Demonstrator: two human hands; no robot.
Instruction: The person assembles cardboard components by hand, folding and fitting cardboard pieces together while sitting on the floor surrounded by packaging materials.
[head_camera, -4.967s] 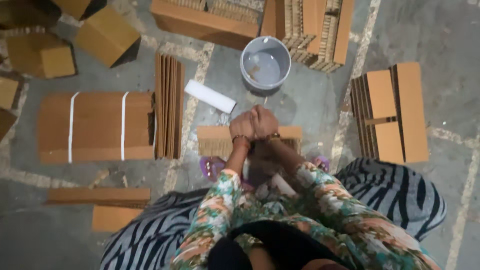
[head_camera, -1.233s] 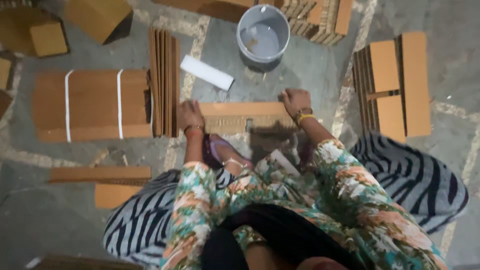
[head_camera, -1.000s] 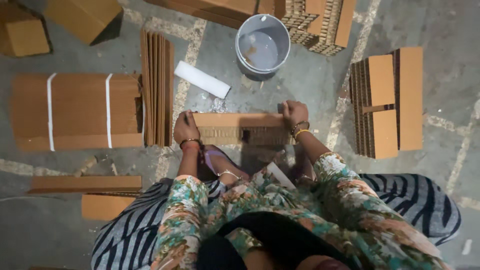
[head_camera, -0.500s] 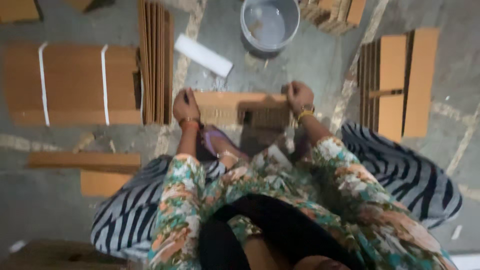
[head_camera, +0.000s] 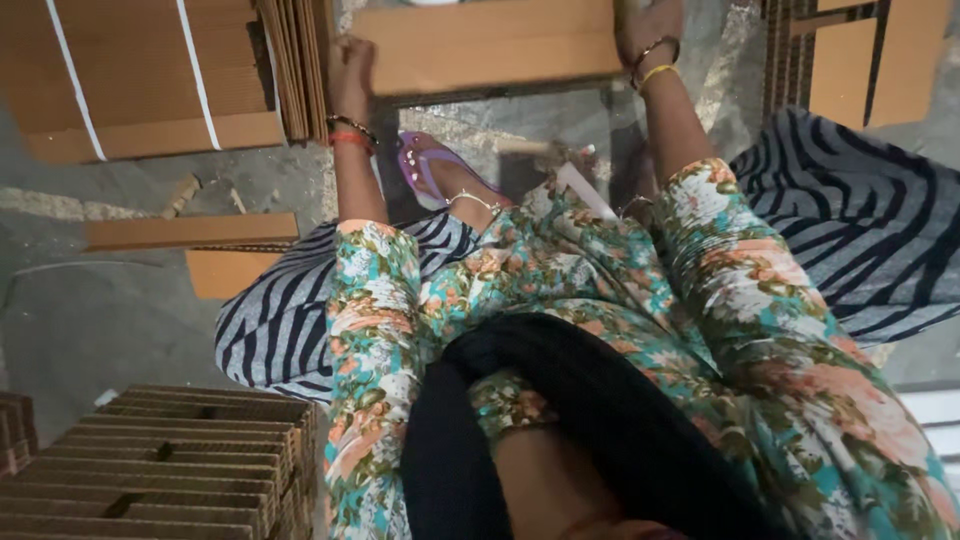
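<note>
Cardboard sheet (head_camera: 485, 45) now sits higher in view; left hand (head_camera: 352, 70) and right hand (head_camera: 645, 25) each grip an end.

Cardboard workshop: strapped sheet bundles (head_camera: 140, 80), concrete floor (head_camera: 90, 320)

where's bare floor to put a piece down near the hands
The widest bare floor lies at lower left, between the loose cardboard strips, the striped cloth and the corrugated stack. It is crowded at the top: left hand and right hand hold the flat cardboard piece beside the strapped bundle.
</note>
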